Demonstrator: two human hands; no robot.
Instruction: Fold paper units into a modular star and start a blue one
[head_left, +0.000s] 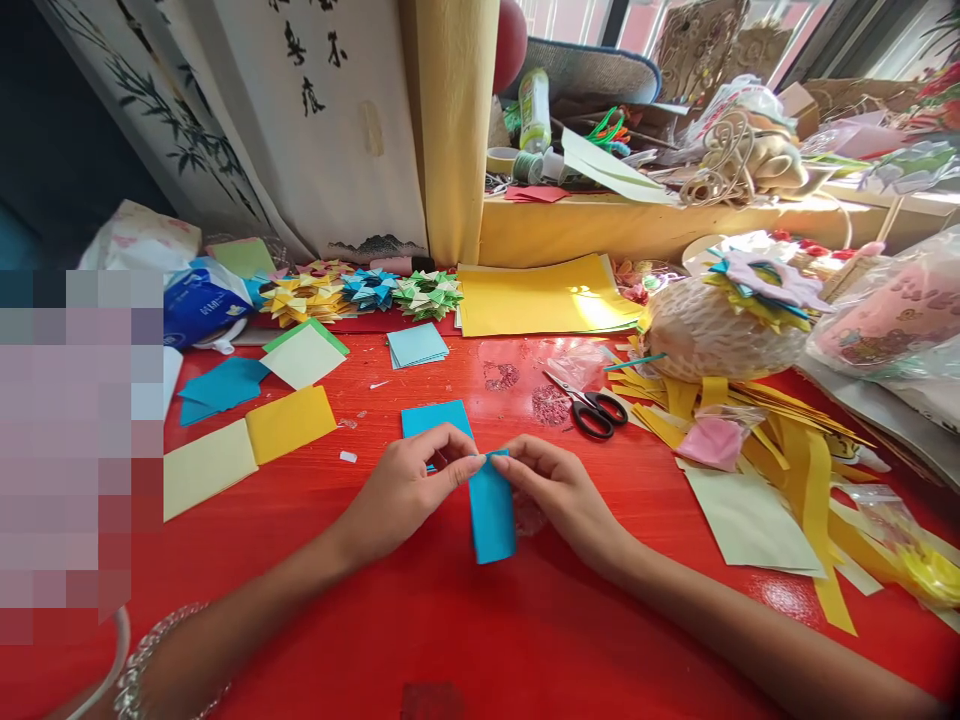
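Note:
Between my two hands hangs a narrow folded strip of blue paper (493, 515), pinched at its top edge. My left hand (409, 480) grips the top left corner between thumb and finger. At the top right corner, my right hand (559, 490) pinches the same strip. Just behind my left fingers lies a flat blue paper sheet (435, 417), partly hidden by that hand. Black-handled scissors (589, 408) rest beyond my right hand, blades slightly apart.
Yellow and cream paper (289, 425), blue pieces (223, 388) and folded paper stars (373, 290) lie left and back on the red table (480, 640). Yellow sheets (536, 295) sit at the back. Yellow strips (814, 480) and pale green sheets (754, 515) spread to the right.

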